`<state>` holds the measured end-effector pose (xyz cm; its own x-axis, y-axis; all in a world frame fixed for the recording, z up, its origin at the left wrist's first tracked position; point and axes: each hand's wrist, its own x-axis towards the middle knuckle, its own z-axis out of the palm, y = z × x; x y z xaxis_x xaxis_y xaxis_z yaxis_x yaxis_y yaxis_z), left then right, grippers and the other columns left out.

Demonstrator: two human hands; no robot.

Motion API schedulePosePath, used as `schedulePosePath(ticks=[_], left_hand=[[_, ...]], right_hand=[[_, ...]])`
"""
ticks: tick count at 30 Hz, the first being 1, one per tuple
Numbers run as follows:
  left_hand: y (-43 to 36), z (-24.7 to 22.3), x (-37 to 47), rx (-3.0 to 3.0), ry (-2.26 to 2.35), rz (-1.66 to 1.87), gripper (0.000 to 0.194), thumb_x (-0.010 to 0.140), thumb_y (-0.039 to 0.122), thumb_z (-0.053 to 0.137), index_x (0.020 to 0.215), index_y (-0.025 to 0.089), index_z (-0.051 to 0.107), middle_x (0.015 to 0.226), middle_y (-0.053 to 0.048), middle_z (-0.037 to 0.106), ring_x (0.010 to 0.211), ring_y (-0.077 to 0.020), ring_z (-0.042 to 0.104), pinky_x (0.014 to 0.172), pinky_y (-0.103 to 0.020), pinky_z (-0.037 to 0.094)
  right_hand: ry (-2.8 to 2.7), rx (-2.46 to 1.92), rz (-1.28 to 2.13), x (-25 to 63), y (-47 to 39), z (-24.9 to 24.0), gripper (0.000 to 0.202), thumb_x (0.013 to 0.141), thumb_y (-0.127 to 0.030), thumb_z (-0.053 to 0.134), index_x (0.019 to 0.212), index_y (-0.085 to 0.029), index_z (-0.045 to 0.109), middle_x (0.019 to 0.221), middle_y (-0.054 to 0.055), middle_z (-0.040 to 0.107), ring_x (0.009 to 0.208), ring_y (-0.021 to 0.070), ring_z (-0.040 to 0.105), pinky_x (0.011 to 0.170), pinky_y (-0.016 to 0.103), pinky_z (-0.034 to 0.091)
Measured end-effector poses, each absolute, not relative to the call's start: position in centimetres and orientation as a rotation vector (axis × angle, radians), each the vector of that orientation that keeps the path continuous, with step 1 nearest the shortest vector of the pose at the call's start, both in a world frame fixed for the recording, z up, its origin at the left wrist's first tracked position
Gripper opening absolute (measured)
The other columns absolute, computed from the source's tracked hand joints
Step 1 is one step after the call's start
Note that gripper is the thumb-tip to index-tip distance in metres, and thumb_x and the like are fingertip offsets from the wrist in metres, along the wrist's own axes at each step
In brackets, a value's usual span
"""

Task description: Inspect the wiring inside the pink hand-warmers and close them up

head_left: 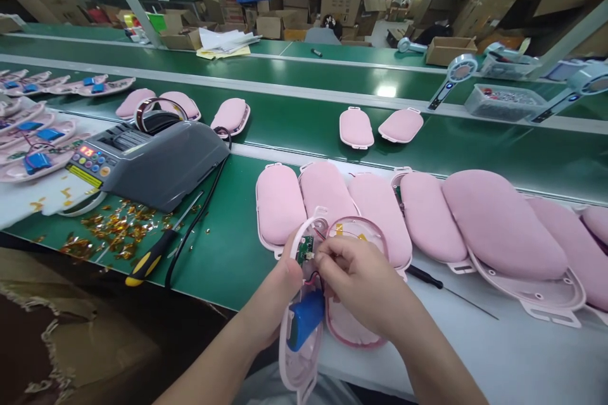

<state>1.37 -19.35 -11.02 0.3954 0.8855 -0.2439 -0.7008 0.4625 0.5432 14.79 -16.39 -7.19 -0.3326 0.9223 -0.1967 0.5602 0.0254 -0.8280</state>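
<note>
My left hand (pixel 280 285) is closed around one edge of a pink plastic shell (pixel 294 364). Inside that shell sit a green circuit board (pixel 305 248) and a blue battery pack (pixel 306 319). At the board, the fingers of my right hand (pixel 349 272) pinch together near a small white connector (pixel 310 255) and thin wires; what lies between the fingertips is too small to make out. A second pink shell half (pixel 354 324), with bits of amber tape inside its upper part, lies open under my right hand.
Pink padded units (pixel 280 202) line the bench beyond my hands. A thin black screwdriver (pixel 425 276) lies right. Leftward are a grey tape dispenser (pixel 161 158), a yellow-black screwdriver (pixel 152 257) and amber tape scraps (pixel 121 224). Two pink units (pixel 356 128) rest on the green conveyor.
</note>
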Motion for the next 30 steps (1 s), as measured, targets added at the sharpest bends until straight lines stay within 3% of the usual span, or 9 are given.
schedulePosePath(ticks=[5, 9, 11, 16, 20, 25, 30], left_hand=[[-19.1, -10.9, 1.4, 0.374, 0.658, 1.041, 0.068, 0.072, 0.055, 0.068, 0.128, 0.019, 0.056, 0.118, -0.012, 0.067, 0.117, -0.0332, 0.057, 0.099, -0.042, 0.043], [-19.0, -11.0, 1.4, 0.397, 0.625, 1.059, 0.068, 0.075, 0.052, 0.068, 0.133, 0.021, 0.052, 0.118, -0.011, 0.068, 0.116, -0.0312, 0.058, 0.101, -0.041, 0.042], [-19.1, -11.0, 1.4, 0.4, 0.609, 1.068, 0.067, 0.076, 0.051, 0.068, 0.133, 0.019, 0.052, 0.116, -0.011, 0.07, 0.115, -0.031, 0.059, 0.102, -0.041, 0.042], [-19.1, -10.9, 1.4, 0.369, 0.614, 1.049, 0.065, 0.076, 0.053, 0.067, 0.127, 0.014, 0.058, 0.113, -0.013, 0.07, 0.113, -0.0325, 0.061, 0.102, -0.042, 0.041], [-19.3, -10.7, 1.5, 0.365, 0.607, 1.072, 0.066, 0.075, 0.05, 0.069, 0.131, 0.018, 0.054, 0.112, -0.011, 0.071, 0.111, -0.0304, 0.062, 0.102, -0.041, 0.042], [-19.6, -10.4, 1.9, 0.431, 0.582, 1.141, 0.066, 0.077, 0.049, 0.067, 0.134, 0.022, 0.051, 0.115, -0.011, 0.07, 0.115, -0.0291, 0.06, 0.103, -0.039, 0.041], [-19.8, -10.5, 2.0, 0.499, 0.6, 1.128, 0.068, 0.074, 0.053, 0.067, 0.132, 0.021, 0.053, 0.118, -0.012, 0.068, 0.12, -0.0317, 0.056, 0.103, -0.041, 0.041]], right_hand=[[-1.819, -1.474, 0.903, 14.8, -17.0, -7.9, 0.02, 0.087, -0.02, 0.047, 0.078, -0.023, 0.064, 0.074, 0.0, 0.067, 0.067, 0.0152, 0.06, 0.057, 0.025, 0.042], [-1.526, -1.402, 0.979, 15.1, -17.1, -7.3, 0.009, 0.089, -0.03, 0.049, 0.095, -0.024, 0.053, 0.064, -0.005, 0.058, 0.051, 0.0112, 0.053, 0.049, 0.022, 0.042], [-1.38, -1.392, 1.079, 15.4, -17.0, -6.8, 0.015, 0.088, -0.034, 0.052, 0.099, -0.024, 0.048, 0.067, -0.005, 0.06, 0.047, 0.0096, 0.051, 0.047, 0.021, 0.042], [-1.315, -1.399, 1.208, 16.2, -17.0, -6.3, 0.013, 0.082, -0.033, 0.062, 0.08, -0.02, 0.063, 0.066, -0.002, 0.063, 0.052, 0.0098, 0.055, 0.049, 0.021, 0.044], [-1.643, -1.453, 1.227, 16.1, -17.5, -6.5, 0.02, 0.085, -0.029, 0.053, 0.083, -0.021, 0.071, 0.065, -0.001, 0.064, 0.056, 0.0122, 0.054, 0.053, 0.024, 0.043], [-1.871, -1.528, 1.221, 15.3, -17.8, -6.1, 0.027, 0.085, -0.025, 0.045, 0.059, -0.02, 0.052, 0.053, -0.004, 0.046, 0.051, 0.0106, 0.038, 0.046, 0.023, 0.027], [-1.916, -1.527, 1.315, 15.4, -17.1, -5.9, 0.024, 0.08, -0.019, 0.045, 0.056, -0.02, 0.039, 0.052, -0.006, 0.037, 0.052, 0.0099, 0.032, 0.047, 0.024, 0.023]])
